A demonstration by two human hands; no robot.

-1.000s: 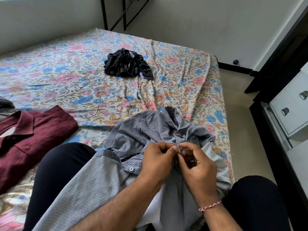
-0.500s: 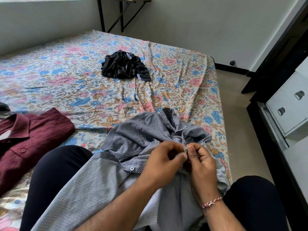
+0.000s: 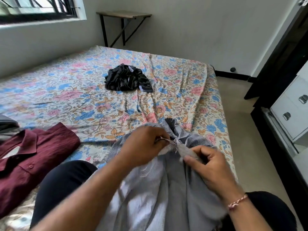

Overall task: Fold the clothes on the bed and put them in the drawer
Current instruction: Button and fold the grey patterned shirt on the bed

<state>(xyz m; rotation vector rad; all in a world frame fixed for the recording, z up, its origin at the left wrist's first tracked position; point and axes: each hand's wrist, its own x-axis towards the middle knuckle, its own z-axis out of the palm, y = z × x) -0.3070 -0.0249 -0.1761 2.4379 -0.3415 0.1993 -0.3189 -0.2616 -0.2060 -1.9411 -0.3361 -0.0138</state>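
A grey-blue checked shirt point(image 3: 160, 189) lies across my lap and onto the bed point(image 3: 70, 90) with its floral sheet. My left hand point(image 3: 143, 145) pinches the shirt's front edge near the collar. My right hand point(image 3: 210, 165) grips the opposite edge, a little apart from the left. A folded maroon shirt point(image 3: 28, 160) lies on the bed at my left. A crumpled black striped garment point(image 3: 125, 79) sits further out in the middle of the bed. White drawers point(image 3: 293, 112) with metal handles stand at the right.
A bare floor strip point(image 3: 241, 130) runs between the bed and the dark cabinet frame point(image 3: 273, 124). A small wall-mounted table point(image 3: 123, 15) hangs beyond the bed's far end. A window is at the upper left. A dark object point(image 3: 6, 122) lies at the left edge.
My hands have come apart, the left moving up and left, the right down and right, spreading the shirt's front. My head has tilted up, showing the window and table.
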